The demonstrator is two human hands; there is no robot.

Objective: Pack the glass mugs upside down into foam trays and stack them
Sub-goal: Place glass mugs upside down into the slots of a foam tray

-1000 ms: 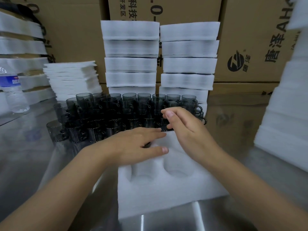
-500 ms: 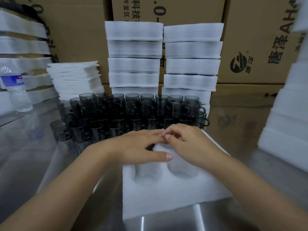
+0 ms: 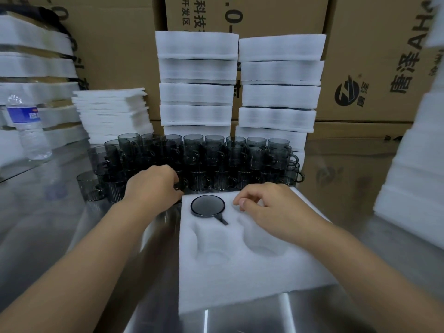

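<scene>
A white foam tray [image 3: 240, 280] lies on the steel table in front of me. One dark glass mug [image 3: 208, 206] sits upside down in its far left pocket, handle toward me. The two near pockets are hollow. My right hand [image 3: 271, 207] hovers over the far right pocket, fingers curled, holding nothing. My left hand [image 3: 153, 188] has reached left of the tray to the front row of the smoky glass mugs [image 3: 216, 159], its fingers around a mug there; the grip is partly hidden. Two stacks of packed foam trays [image 3: 237, 87] stand behind the mugs.
A pile of thin foam sheets [image 3: 110, 111] sits at the back left, with a water bottle [image 3: 26, 126] further left. Foam pieces [image 3: 413, 183] rise at the right. Cardboard boxes [image 3: 374, 68] wall the back. The steel table [image 3: 48, 224] reflects light.
Both hands have left the far left pocket, uncovering an upside-down mug there. My left hand moved left to the mug rows; my right hand drew back over the tray's far right.
</scene>
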